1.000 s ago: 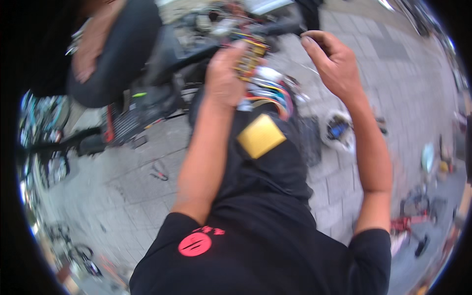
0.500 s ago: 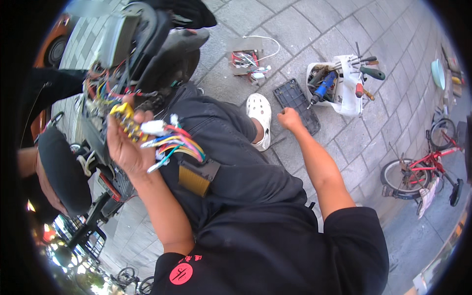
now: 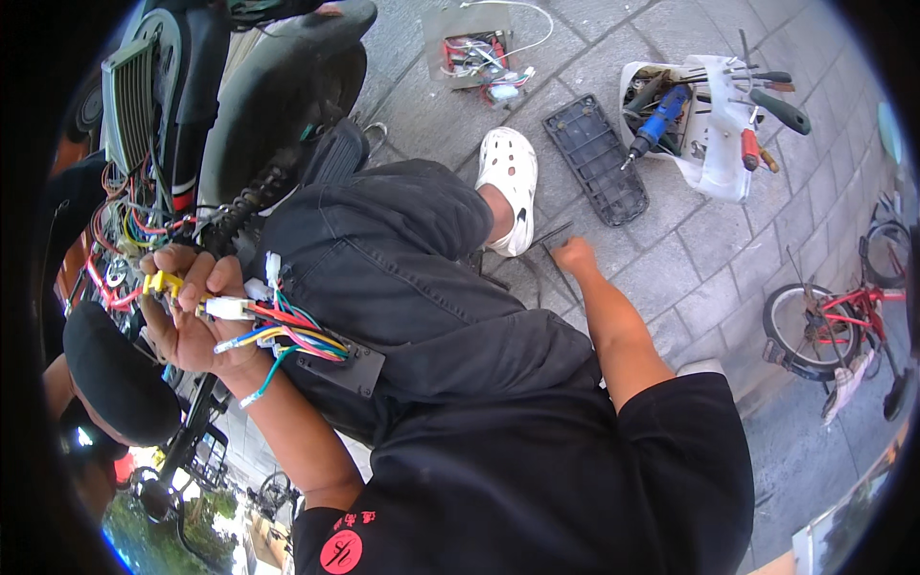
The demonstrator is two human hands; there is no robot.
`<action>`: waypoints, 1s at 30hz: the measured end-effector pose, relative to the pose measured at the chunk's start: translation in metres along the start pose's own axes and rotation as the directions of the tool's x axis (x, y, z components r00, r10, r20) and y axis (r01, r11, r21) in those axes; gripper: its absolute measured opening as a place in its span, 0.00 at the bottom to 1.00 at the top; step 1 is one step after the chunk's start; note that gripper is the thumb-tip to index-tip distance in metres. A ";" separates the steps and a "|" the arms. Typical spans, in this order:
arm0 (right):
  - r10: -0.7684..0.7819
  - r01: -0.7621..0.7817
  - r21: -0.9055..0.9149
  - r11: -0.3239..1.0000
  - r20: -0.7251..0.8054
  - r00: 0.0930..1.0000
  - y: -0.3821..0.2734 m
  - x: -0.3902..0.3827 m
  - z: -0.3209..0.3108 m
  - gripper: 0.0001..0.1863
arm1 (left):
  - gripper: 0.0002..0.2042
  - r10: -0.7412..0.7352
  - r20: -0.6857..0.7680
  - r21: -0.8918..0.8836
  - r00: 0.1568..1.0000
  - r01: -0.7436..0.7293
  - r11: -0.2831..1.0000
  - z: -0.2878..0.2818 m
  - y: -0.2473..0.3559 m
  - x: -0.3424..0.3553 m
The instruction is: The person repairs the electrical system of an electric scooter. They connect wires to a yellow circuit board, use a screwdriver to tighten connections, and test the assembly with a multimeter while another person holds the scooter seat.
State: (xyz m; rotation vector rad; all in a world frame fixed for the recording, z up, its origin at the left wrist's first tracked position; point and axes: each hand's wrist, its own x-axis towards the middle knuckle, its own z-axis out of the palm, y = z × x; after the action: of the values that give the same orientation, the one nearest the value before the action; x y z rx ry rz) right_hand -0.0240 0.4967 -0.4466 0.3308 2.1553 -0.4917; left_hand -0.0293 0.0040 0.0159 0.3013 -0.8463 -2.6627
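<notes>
Left hand point(image 3: 195, 331) in a pinch on a blocky yellow plastic piece point(image 3: 162, 284); right hand point(image 3: 575, 256) a rounded fist (contents unclear)

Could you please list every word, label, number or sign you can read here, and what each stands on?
Small red characters on the black T-shirt: wording not copied here.
Round red emblem below them: dark marks, not copied here.
Dark grey box on the trousers: no legible lettering.
I can read nothing elsewhere.

Outdoor repair spot: grey paving point(image 3: 690, 259), white tool container point(image 3: 725, 177), red bicycle point(image 3: 851, 318).
</notes>
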 end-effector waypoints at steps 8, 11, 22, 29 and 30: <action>0.390 -0.434 0.502 0.748 0.195 0.900 -0.037 0.041 0.050 0.16 | 0.22 -0.004 0.027 0.036 1.000 0.003 0.999 -0.003 0.001 0.002; 0.316 -0.305 0.497 0.812 0.063 0.947 -0.014 0.043 0.065 0.19 | 0.21 0.000 -0.007 0.045 1.000 0.000 0.999 0.006 -0.006 0.007; 0.180 -0.293 0.771 0.565 0.232 0.956 -0.057 -0.060 -0.121 0.18 | 0.28 0.017 0.095 -0.045 0.995 -0.013 0.999 -0.008 -0.005 -0.003; -0.076 0.054 0.425 0.904 0.036 0.996 -0.063 -0.145 -0.194 0.12 | 0.24 0.034 0.051 0.051 0.998 -0.036 0.998 -0.002 0.000 -0.014; -0.070 0.074 0.286 0.955 -0.023 0.997 -0.057 -0.145 -0.190 0.12 | 0.27 0.050 0.075 0.086 0.996 -0.056 0.995 -0.007 0.000 -0.014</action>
State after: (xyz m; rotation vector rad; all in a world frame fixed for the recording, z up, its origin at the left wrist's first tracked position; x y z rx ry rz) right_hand -0.0969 0.5251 -0.2132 0.4167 2.1146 -0.8500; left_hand -0.0148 0.0059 0.0118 0.2004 -0.9819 -2.6061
